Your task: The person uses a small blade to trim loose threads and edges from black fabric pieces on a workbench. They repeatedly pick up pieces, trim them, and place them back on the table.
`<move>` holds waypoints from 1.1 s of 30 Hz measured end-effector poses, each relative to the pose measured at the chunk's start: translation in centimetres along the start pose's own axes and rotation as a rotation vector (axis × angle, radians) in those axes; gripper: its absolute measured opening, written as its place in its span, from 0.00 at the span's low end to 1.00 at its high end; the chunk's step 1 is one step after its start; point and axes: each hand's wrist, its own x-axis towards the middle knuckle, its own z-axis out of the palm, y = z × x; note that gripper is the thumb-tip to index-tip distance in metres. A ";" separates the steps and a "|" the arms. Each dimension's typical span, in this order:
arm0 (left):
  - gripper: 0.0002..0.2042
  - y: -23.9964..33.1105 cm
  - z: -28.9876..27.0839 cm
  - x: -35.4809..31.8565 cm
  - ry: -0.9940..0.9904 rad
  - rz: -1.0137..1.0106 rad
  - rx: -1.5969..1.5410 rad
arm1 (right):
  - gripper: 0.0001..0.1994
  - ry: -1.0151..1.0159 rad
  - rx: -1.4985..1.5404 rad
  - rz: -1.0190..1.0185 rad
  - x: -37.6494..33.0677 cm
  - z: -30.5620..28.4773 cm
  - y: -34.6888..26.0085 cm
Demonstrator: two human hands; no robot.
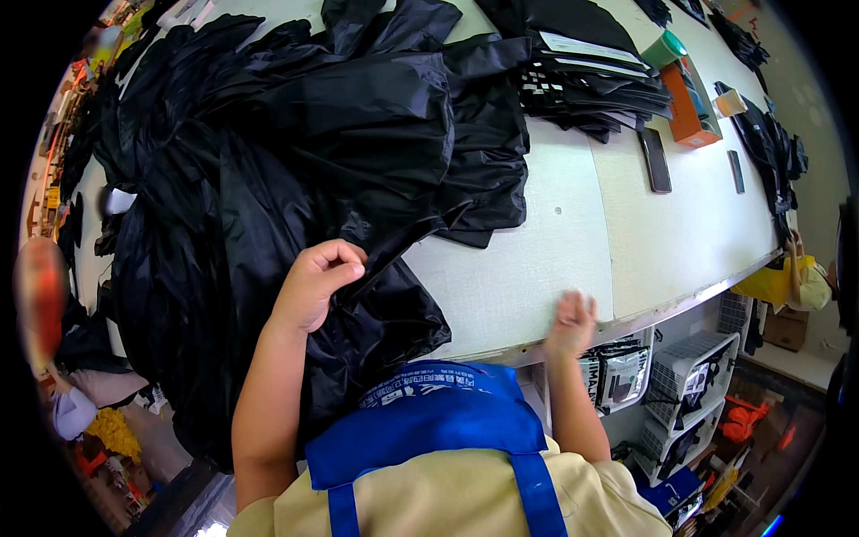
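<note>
A large heap of glossy black garments (215, 197) covers the left and middle of the white table (510, 277). My left hand (318, 282) is closed in a pinch at the near part of the heap, on an edge of thin black fabric. A fold runs from its thumb toward the far right. Hanging over the table's front edge is a loose flap of the same cloth (394, 322). My right hand (571, 327) hovers by that front edge, empty, with its fingers apart and slightly smeared by motion.
Folded black garments (591, 80) are stacked at the back. To their right are an orange box (693, 112), a green-lidded cup (664, 49), a phone (655, 161) and a small dark slim object (735, 172). White wire baskets (684, 376) stand below the table's right side.
</note>
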 end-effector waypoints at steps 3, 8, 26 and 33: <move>0.03 -0.3 0.8 -0.1 0.085 0.132 0.013 | 0.19 0.351 -0.148 -0.193 3.6 -9.6 -5.1; 0.03 0.7 1.6 -0.6 0.180 0.228 0.319 | 0.11 -0.011 -0.311 -0.251 -1.9 -0.4 -5.7; 0.13 -0.5 -1.3 -4.5 -0.264 0.110 1.161 | 0.09 -0.894 -0.783 -0.665 -4.9 26.0 2.4; 0.16 -2.5 -0.7 -4.0 -0.077 -0.036 1.380 | 0.13 -1.121 -0.711 0.115 -5.3 27.9 3.8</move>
